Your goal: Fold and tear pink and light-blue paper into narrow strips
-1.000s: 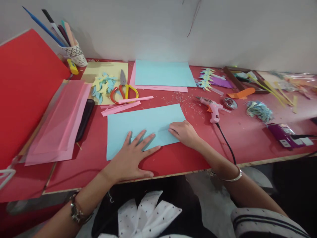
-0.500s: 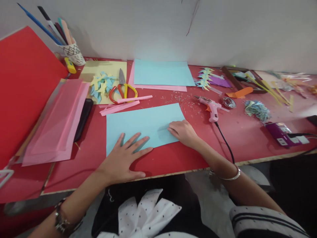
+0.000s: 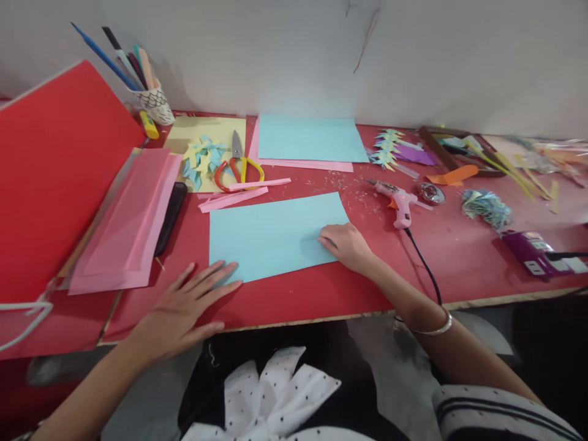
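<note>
A light blue sheet of paper [image 3: 275,229] lies flat on the red table in front of me. My left hand [image 3: 186,309] is spread open at its lower left corner, with some fingertips on or just over the paper and the palm over the table edge. At the sheet's right side rests my right hand [image 3: 346,245], its fingers curled together on the paper. What those fingers hold, if anything, is hidden. Just beyond the sheet are folded pink paper strips [image 3: 236,199] and scissors [image 3: 237,162] with red and yellow handles.
A pink glue gun [image 3: 399,202] with a black cord lies right of the sheet. Pink papers [image 3: 122,226] and a red folder [image 3: 59,184] occupy the left. More blue paper [image 3: 312,138], a pen cup [image 3: 156,104] and a purple power strip [image 3: 528,254] sit around the table.
My left hand has slid left and toward me, off the middle of the sheet to its corner. My right hand stays on the paper's right side. The whole view has shifted slightly.
</note>
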`<control>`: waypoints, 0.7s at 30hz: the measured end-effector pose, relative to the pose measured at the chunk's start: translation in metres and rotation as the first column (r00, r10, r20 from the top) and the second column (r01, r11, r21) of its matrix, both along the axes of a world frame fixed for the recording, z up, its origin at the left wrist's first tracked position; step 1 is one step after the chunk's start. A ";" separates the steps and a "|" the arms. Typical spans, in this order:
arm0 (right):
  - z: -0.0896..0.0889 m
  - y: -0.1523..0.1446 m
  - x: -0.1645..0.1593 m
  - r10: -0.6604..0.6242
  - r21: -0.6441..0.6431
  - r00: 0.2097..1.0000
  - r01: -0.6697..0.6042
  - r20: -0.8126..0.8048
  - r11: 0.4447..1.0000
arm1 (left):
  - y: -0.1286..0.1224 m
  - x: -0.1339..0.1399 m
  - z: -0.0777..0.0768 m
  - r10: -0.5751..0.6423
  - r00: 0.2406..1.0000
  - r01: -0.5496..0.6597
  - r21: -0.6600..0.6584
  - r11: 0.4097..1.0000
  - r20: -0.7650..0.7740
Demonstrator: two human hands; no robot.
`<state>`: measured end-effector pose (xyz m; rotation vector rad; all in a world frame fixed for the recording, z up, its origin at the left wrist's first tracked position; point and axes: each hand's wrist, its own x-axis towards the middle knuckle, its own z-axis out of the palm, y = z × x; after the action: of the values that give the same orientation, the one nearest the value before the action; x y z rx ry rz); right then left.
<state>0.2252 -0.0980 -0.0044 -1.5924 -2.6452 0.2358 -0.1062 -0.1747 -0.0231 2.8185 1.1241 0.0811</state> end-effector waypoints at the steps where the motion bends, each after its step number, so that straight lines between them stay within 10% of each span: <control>1: 0.000 0.000 0.000 -0.003 -0.004 1.000 0.003 0.004 1.000 | -0.002 -0.004 0.000 0.009 1.000 -0.009 -0.002 1.000 -0.004; 15: -0.002 0.000 0.000 0.008 0.026 1.000 -0.007 -0.030 1.000 | -0.013 -0.014 0.013 0.101 0.994 -0.100 -0.011 0.995 0.034; 21: -0.001 0.001 -0.001 0.007 0.035 1.000 -0.007 0.009 0.999 | 0.009 0.026 0.027 0.030 0.999 -0.032 0.087 0.996 0.026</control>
<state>0.2239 -0.0975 -0.0053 -1.5777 -2.6471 0.1822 -0.0801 -0.1658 0.0037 2.8677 1.1878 0.1716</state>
